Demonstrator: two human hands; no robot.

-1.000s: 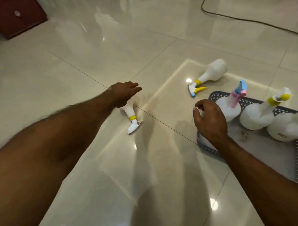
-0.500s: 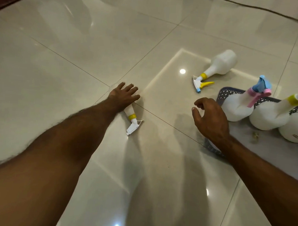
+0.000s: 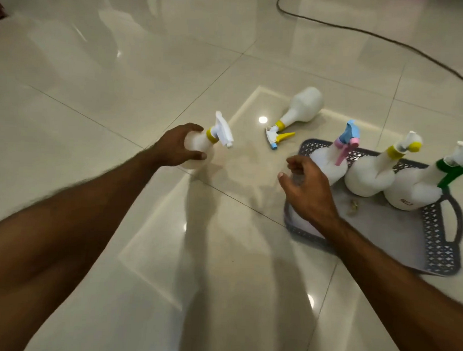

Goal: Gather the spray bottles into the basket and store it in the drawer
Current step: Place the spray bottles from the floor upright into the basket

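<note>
Reaching in from the near edge, two bare forearms over the glossy tiled floor (image 3: 122,91). Gripping a white spray bottle with a yellow collar (image 3: 200,144), the left hand (image 3: 177,146), fingers and thumb curled round its body, nozzle pointing up and away and tilting toward the right; whether its base is touching the tile, impossible to tell under the hand. Hovering at the near left corner of the grey basket (image 3: 434,253), the right hand (image 3: 308,190), fingers loosely curled and grasping nothing, thumb and fingertips apart. Sitting on the floor at the right, that shallow basket with lattice walls and a handle cut-out on its right side. Standing upright along its far side, three bottles in a row: the pink-and-blue-topped bottle (image 3: 332,161) just beside the right hand's fingers, the yellow-topped bottle (image 3: 371,173) in the middle, and the green-triggered bottle (image 3: 412,191) at the right, each one touching or nearly touching its neighbour. Lying on the basket's bare bottom in front of the bottles, a small pale scrap (image 3: 353,206), too small to identify. Resting on its side on the tile beyond the two hands and just outside the basket's far left corner, a fifth bottle with a yellow trigger (image 3: 302,106), its nozzle pointing near and left, body pointing away. Trailing across the far right of the floor, a dark cable (image 3: 364,31).
</note>
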